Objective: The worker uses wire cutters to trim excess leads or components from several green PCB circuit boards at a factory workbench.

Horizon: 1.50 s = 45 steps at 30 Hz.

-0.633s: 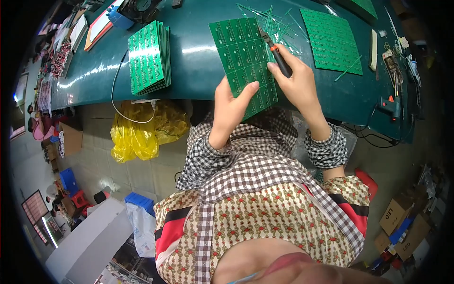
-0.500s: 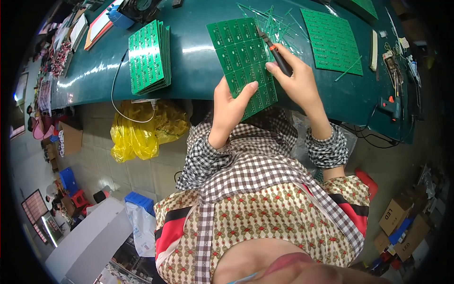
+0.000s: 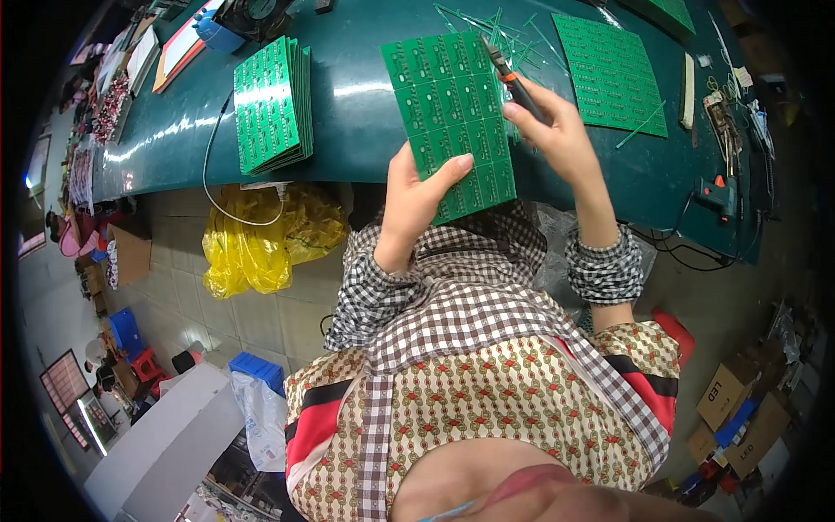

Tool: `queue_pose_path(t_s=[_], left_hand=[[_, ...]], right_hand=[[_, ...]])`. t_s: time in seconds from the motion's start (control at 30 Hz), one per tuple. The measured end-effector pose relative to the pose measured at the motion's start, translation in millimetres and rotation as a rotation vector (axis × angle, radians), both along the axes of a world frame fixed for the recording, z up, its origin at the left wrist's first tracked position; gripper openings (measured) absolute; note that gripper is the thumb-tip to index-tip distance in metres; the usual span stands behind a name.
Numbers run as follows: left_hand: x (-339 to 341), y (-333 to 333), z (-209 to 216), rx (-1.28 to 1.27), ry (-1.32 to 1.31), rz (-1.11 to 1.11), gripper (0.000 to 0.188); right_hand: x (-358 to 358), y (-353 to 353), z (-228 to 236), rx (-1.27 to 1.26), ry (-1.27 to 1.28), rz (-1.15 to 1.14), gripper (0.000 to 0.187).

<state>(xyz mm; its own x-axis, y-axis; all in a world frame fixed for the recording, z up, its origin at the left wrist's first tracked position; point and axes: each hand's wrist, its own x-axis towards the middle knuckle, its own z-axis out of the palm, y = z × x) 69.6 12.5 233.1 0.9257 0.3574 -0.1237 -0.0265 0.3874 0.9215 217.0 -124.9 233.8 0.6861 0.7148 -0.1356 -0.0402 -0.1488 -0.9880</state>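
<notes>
A green circuit board panel [image 3: 452, 113], divided into several small sections, is held up over the table's front edge. My left hand [image 3: 415, 193] grips its lower left side, thumb across the face and the other fingers hidden behind. In my right hand [image 3: 557, 130] is a pair of cutting pliers [image 3: 515, 83] with dark handles and orange parts. The jaws are beside the panel's upper right edge; whether they touch it I cannot tell. Behind the pliers, thin green board strips [image 3: 513, 39] lie scattered on the table.
A stack of green panels [image 3: 271, 109] stands on the green table [image 3: 348, 130] at left. Another panel [image 3: 609, 78] lies flat at right, a loose strip on its corner. A glue gun [image 3: 718, 196] sits near the right edge. Yellow plastic bags [image 3: 261, 244] hang below the table's front edge.
My right hand and the pliers have moved slightly right, away from the panel's edge. The panel has turned a little and now faces up more squarely in my left hand.
</notes>
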Motion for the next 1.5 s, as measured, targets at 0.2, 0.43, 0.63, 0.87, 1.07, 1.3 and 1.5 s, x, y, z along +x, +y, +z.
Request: queue_pose_path(t_s=[0.2,0.43,0.63,0.87,1.07,1.3,1.5], left_hand=[[10.2,-19.6,-3.4,0.505,0.055,0.184,0.025],[4.9,2.8,-0.7,-0.028,-0.015,0.057,0.031],[4.5,8.0,2.0,-0.117,-0.039,0.067,0.031],[4.7,9.8,1.2,-0.092,-0.028,0.069,0.029],[5.8,8.4,-0.8,-0.093,-0.034,0.1,0.028],[3.7,10.9,-3.1,-0.112,-0.022,0.113,0.03],[8.1,11.7,-4.6,-0.388,-0.081,0.024,0.033]], right_hand=[[-24.0,24.1,3.7,-0.323,-0.745,-0.367,0.037],[1.7,3.7,3.6,0.01,0.014,-0.058,0.052],[-10.5,-16.8,1.4,0.052,0.144,0.022,0.053],[-28.4,-27.2,2.0,0.044,0.151,0.071,0.053],[-38.2,-32.0,-6.0,-0.012,0.012,0.023,0.053],[-39.3,-41.4,0.3,-0.022,0.2,0.072,0.04],[-47.4,-40.5,-6.4,0.621,1.258,0.24,0.051]])
